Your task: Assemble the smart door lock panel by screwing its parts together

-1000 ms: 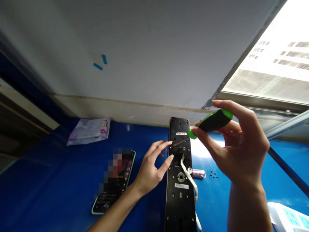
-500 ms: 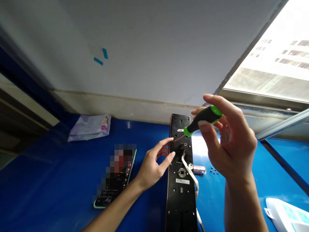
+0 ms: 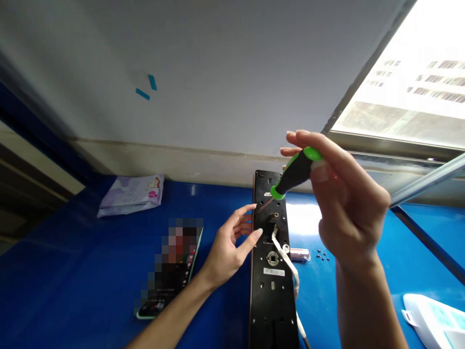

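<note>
The glossy blue table (image 3: 207, 203) abuts a pale wall (image 3: 218, 87); a bright window (image 3: 417, 87) stands far right. A long black panel (image 3: 272, 305) lies on the table, far end near the wall. Right hand (image 3: 350, 203): fingers grasping a screwdriver (image 3: 296, 172), shaft slanting down to the panel's left side. Left hand (image 3: 228, 247): fingers loosely spread at the panel's left edge. Phone (image 3: 174, 286) to the left; small dark pieces (image 3: 319, 251) to the right.
</note>
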Available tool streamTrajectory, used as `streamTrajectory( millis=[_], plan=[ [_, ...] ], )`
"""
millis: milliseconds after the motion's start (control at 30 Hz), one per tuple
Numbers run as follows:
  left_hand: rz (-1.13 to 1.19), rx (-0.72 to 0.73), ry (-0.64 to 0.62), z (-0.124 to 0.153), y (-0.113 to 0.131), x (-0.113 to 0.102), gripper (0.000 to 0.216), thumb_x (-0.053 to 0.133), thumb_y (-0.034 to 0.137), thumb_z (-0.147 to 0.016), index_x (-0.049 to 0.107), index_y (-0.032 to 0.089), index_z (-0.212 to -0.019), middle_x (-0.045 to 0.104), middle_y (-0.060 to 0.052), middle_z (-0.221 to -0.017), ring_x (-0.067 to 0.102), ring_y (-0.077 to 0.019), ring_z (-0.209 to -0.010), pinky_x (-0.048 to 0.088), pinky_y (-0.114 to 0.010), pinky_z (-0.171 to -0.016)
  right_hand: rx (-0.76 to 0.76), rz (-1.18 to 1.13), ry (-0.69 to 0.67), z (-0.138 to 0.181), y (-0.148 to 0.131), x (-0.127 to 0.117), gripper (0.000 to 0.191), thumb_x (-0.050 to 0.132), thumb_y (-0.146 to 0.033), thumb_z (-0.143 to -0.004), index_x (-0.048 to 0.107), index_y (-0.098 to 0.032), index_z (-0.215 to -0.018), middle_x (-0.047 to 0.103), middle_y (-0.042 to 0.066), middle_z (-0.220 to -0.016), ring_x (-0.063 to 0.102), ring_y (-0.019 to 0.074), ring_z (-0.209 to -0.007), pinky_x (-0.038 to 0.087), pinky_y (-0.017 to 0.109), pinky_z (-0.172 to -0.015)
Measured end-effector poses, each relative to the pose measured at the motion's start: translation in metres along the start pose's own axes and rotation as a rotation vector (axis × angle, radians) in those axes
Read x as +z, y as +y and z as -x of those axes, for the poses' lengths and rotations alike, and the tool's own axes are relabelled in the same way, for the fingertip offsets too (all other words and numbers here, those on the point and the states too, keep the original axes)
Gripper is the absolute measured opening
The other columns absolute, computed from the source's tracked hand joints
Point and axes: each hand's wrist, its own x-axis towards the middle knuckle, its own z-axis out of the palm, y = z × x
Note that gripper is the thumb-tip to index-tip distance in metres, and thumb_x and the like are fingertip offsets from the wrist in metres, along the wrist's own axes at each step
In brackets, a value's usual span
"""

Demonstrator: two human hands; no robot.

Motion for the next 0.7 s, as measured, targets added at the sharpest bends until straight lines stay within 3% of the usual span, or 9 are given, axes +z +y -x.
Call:
streamTrajectory(
  millis=[100, 200, 300, 400, 500, 600, 700],
  plan=[
    [0.014, -0.001, 0.010, 0.0003, 0.0000, 0.0004, 0.053, 0.075, 0.031, -0.095, 0.057, 0.022, -0.144, 0.074, -0.009, -0.122, 0.073, -0.0217, -0.107, 0.058, -0.034, -0.100, -0.012, -0.063, 0.020, 0.0004, -0.0034, -0.0010, 0.038, 0.072, -0.013, -0.097, 0.077, -0.034, -0.129, 0.080, 0.002, -0.117, 0.078, 0.0237, -0.101, 0.066, 0.044, -0.085],
    [0.029, -0.010, 0.014, 0.0002, 0.0005, 0.0010, 0.054, 0.076, 0.031, -0.095, 0.056, 0.022, -0.144, 0.074, -0.009, -0.123, 0.073, -0.0211, -0.105, 0.058, -0.034, -0.100, -0.036, 0.034, 0.108, -0.0002, -0.0024, -0.0025, 0.037, 0.091, -0.016, -0.081, 0.083, -0.033, -0.113, 0.075, 0.001, -0.097, 0.071, 0.0201, -0.084, 0.062, 0.039, -0.069],
    [0.036, -0.018, 0.012, -0.0003, 0.0006, 0.0013, 0.055, 0.076, 0.032, -0.094, 0.056, 0.022, -0.144, 0.074, -0.009, -0.124, 0.073, -0.0213, -0.106, 0.058, -0.034, -0.100, -0.044, 0.086, 0.069, -0.0011, 0.0000, -0.0049, 0.030, 0.076, -0.019, -0.096, 0.080, -0.031, -0.123, 0.075, 0.005, -0.113, 0.073, 0.0223, -0.098, 0.062, 0.043, -0.083],
    [0.045, -0.019, 0.013, -0.0006, 0.0002, 0.0009, 0.056, 0.077, 0.033, -0.093, 0.056, 0.022, -0.143, 0.073, -0.010, -0.126, 0.073, -0.0224, -0.108, 0.058, -0.034, -0.100, -0.007, -0.023, -0.040, -0.0012, 0.0012, -0.0070, 0.042, 0.055, -0.013, -0.106, 0.072, -0.031, -0.139, 0.074, 0.006, -0.137, 0.075, 0.0255, -0.117, 0.061, 0.050, -0.102],
    [0.051, -0.019, 0.018, -0.0004, 0.0000, 0.0005, 0.057, 0.078, 0.034, -0.093, 0.056, 0.021, -0.143, 0.073, -0.011, -0.126, 0.074, -0.0241, -0.109, 0.058, -0.036, -0.101, -0.024, -0.103, -0.014, -0.0008, 0.0025, -0.0078, 0.041, 0.071, -0.010, -0.097, 0.077, -0.034, -0.130, 0.080, 0.003, -0.119, 0.078, 0.0235, -0.103, 0.066, 0.045, -0.088],
    [0.060, -0.033, 0.031, -0.0004, 0.0001, 0.0007, 0.061, 0.080, 0.035, -0.091, 0.055, 0.021, -0.145, 0.074, -0.011, -0.122, 0.075, -0.0239, -0.105, 0.059, -0.036, -0.099, -0.071, 0.000, 0.091, -0.0015, 0.0045, -0.0081, 0.042, 0.088, -0.011, -0.082, 0.083, -0.036, -0.115, 0.074, 0.000, -0.095, 0.071, 0.0188, -0.086, 0.062, 0.037, -0.072],
    [0.092, -0.069, 0.047, -0.0012, 0.0002, 0.0010, 0.074, 0.083, 0.036, -0.088, 0.049, 0.022, -0.152, 0.075, -0.011, -0.121, 0.075, -0.0234, -0.103, 0.059, -0.036, -0.098, -0.075, 0.047, 0.057, -0.0025, 0.0060, -0.0092, 0.034, 0.074, -0.017, -0.096, 0.080, -0.035, -0.124, 0.073, 0.004, -0.108, 0.072, 0.0215, -0.099, 0.063, 0.041, -0.083]
  ],
)
